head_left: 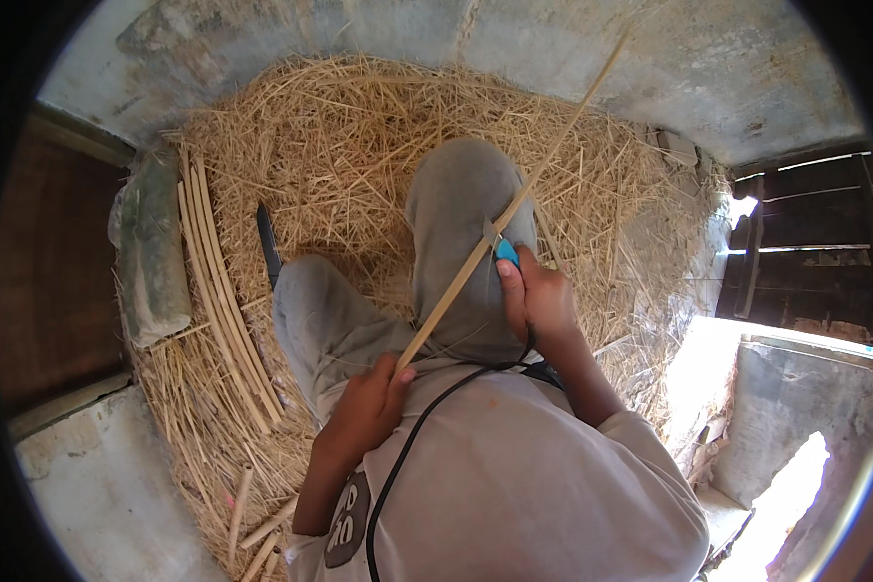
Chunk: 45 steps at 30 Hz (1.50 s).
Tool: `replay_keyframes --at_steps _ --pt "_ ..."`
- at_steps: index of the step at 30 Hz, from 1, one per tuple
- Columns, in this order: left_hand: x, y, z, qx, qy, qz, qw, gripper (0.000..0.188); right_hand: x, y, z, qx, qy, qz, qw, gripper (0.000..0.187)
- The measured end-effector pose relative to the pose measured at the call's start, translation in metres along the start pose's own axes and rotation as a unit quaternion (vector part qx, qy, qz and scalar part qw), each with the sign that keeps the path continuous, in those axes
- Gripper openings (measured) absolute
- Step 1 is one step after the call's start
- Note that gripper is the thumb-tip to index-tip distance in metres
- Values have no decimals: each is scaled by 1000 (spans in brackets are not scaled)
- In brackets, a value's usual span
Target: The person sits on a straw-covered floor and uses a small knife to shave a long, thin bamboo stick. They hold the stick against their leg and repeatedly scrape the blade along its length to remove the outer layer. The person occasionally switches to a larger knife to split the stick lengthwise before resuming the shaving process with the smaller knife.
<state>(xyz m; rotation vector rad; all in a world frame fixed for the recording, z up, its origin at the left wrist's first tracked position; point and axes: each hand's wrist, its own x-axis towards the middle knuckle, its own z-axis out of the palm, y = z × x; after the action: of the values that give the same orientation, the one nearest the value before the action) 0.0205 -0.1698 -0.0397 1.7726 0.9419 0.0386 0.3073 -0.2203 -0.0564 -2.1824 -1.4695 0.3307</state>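
A long, thin bamboo strip (pixel 453 287) slants from my lap up over my raised knee toward the far right wall. My left hand (pixel 371 400) is closed around its near end, close to my belly. In my right hand (pixel 541 291) is a small knife (pixel 505 248) with a blue handle, gripped with the thumb along it. Its short pale blade lies against the strip, about level with my knee. My fingers partly cover the handle. A black cord (pixel 412 427) runs across my shirt near my right wrist.
Straw (pixel 330 145) covers the floor around my legs. Several bamboo strips (pixel 218 281) lie at the left beside a greenish log-like block (pixel 155 247). A dark blade (pixel 268 238) rests by my left knee. Short bamboo pieces (pixel 262 529) lie lower left. A concrete wall (pixel 378 34) stands ahead.
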Motion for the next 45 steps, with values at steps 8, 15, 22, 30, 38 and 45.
replay_keyframes --at_steps 8,15,22,30,38,45 --pt "-22 -16 1 15 34 -6 999 35 -8 -3 12 -45 57 -42 996 39" --pt "8 -2 1 32 47 -17 998 35 10 8 -17 178 -60 -3 982 36" --pt "55 28 4 23 74 39 996 40 8 5 -16 46 -56 -63 995 36" --pt "72 40 10 -27 55 22 998 42 6 4 -18 54 -39 -37 997 37" --pt "61 46 9 -72 56 19 996 40 7 -1 -13 4 -36 -24 999 38" --pt "32 33 1 15 72 13 997 37 4 -3 -12 -22 -45 -8 999 39"
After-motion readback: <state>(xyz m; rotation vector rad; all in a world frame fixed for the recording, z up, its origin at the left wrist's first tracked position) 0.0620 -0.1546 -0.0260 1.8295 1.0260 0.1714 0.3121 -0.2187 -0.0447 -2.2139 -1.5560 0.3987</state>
